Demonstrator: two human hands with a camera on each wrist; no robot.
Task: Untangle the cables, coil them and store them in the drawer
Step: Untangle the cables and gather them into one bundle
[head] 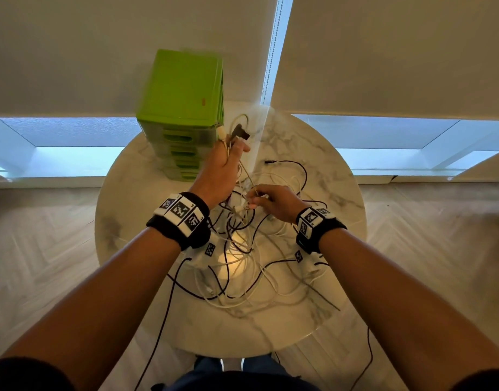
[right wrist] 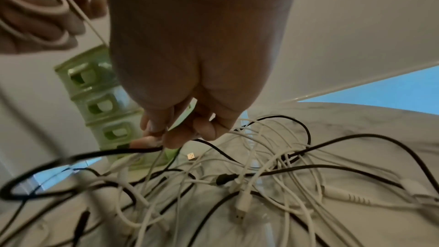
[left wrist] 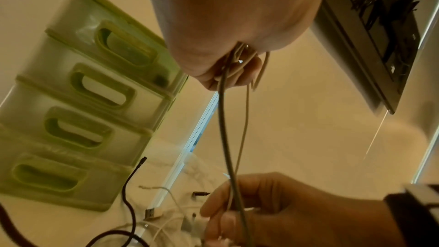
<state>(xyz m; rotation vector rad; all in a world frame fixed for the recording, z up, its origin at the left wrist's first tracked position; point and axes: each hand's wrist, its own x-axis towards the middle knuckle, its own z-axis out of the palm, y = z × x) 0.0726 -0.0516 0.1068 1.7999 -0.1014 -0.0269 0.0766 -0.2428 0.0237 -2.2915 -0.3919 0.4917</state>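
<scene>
left hand [head: 224, 165] up close gripped loops of a beige cable [head: 246, 176], right hand [head: 273, 200] pinched its slack over the black-and-white cable tangle [head: 251, 258] on the round marble table [head: 335, 187], so barely started, green plastic drawer tower [head: 183, 108] all shut.

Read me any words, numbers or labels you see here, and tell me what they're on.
No text is readable.
Green drawer unit: a small red mark on its top, too blurred to read.
Wristbands: black-and-white square code markers, plus tiny characters too small to read.
Cables, table: no print visible.
</scene>
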